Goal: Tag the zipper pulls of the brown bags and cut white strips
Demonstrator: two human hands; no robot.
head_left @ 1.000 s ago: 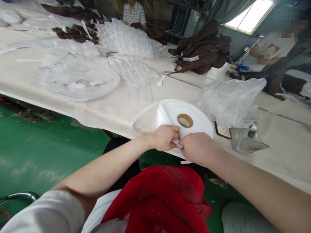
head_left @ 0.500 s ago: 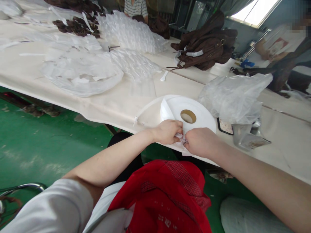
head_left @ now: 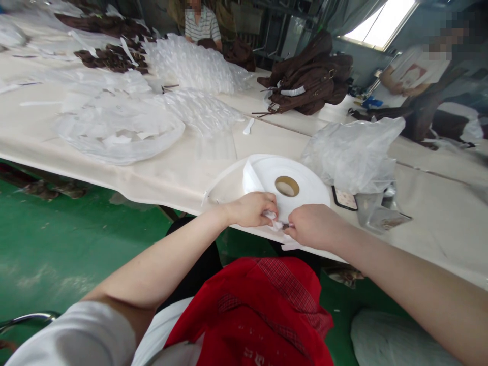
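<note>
A large roll of white tape (head_left: 310,183) with a brown cardboard core lies flat at the table's front edge. Over its near side, my left hand (head_left: 253,209) is closed on a crumpled white strip (head_left: 273,219). My right hand (head_left: 313,226) is closed just beside it, knuckles up. A small dark bit shows at its fingertips, by the strip's end; what it is cannot be made out. Below the hands, a pale strip end (head_left: 290,247) sticks out past the table edge. A thin strip curves away from the roll to the left.
A clear plastic bag (head_left: 351,155) and a phone (head_left: 345,198) lie right of the roll. Brown leather bags (head_left: 310,81) are piled behind. Air-cushion wrap (head_left: 194,63) and a round plastic bag of scraps (head_left: 118,152) lie leftward. Two people are across the table (head_left: 183,178).
The hands have drawn slightly apart, and more of the crumpled white strip shows between them. The camera view has shifted a little; the roll stays in place on the table.
</note>
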